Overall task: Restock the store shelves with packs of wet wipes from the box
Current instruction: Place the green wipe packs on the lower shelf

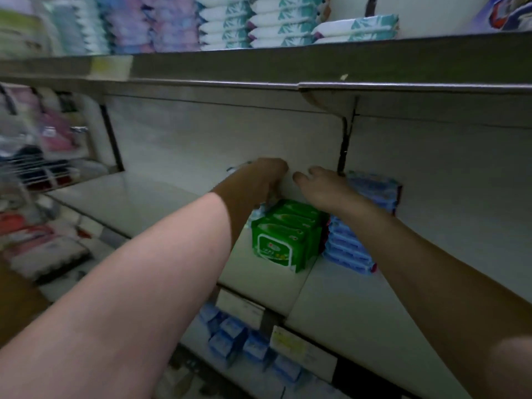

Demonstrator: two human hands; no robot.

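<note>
both forearms are reaching across the shelf toward the green wipe packs, which are standing just beside the blue packs. right hand is hovering above the green packs, fingers loosely apart; left hand is dipping behind them, grip impossible to tell.

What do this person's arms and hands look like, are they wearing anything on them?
No gloves, and both forearms are bare, left arm and right arm alike. No watch, bracelet or ring shows on the left hand or right hand, though blur hides fine detail. A pale patch at the lower right corner might be a sleeve.
</note>
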